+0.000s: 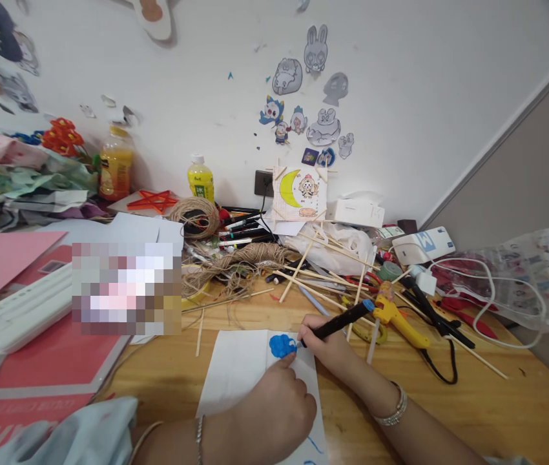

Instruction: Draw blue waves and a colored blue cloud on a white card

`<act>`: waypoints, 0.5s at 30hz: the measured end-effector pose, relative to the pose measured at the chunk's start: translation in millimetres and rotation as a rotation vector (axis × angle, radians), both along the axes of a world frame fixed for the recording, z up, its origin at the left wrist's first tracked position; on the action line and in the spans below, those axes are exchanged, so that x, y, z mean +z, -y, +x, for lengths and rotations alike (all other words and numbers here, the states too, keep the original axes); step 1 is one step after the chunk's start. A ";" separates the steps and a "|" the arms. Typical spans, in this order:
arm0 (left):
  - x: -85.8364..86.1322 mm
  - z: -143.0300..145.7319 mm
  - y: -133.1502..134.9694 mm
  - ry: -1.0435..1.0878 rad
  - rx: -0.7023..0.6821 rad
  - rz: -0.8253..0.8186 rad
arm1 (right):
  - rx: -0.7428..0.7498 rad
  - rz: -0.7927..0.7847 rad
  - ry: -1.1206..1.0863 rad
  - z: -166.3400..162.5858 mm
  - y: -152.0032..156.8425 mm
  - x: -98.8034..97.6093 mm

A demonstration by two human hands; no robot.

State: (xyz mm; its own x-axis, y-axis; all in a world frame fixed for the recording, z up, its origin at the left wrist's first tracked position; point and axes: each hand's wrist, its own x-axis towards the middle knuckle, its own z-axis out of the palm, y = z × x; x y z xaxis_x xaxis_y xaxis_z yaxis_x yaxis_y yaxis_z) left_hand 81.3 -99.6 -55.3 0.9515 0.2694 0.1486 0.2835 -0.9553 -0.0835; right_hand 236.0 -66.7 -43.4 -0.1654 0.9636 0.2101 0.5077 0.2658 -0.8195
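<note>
My right hand [327,352] grips a black marker [345,320] with a blue end. Its tip meets the edge of a solid blue patch [281,346] on a white sheet of paper [236,361]. My left hand [279,403] rests on the same sheet, its fingers curled under and its index finger stretched toward the patch's lower edge. Nothing shows in the left hand. Blue lines run near the sheet's lower right, partly hidden by the left hand and forearm.
Right of my hands lies a yellow hot glue gun [398,316] with its cord. Wooden sticks [298,274], twine [197,216] and several pens crowd the back. A white lamp-like bar [22,316] and red folder [61,361] are at left; a charger [424,281] with white cable sits right.
</note>
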 end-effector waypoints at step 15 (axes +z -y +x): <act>-1.4 0.8 0.2 0.009 -0.002 -0.001 | -0.005 0.018 0.008 -0.2 -0.1 -0.2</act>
State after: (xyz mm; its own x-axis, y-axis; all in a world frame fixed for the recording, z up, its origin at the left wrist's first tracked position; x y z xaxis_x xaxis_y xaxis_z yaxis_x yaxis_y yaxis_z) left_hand 82.0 -99.8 -56.7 0.9506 0.2676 0.1572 0.2823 -0.9560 -0.0801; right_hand 235.8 -66.6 -43.5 -0.1619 0.9606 0.2257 0.5156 0.2774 -0.8107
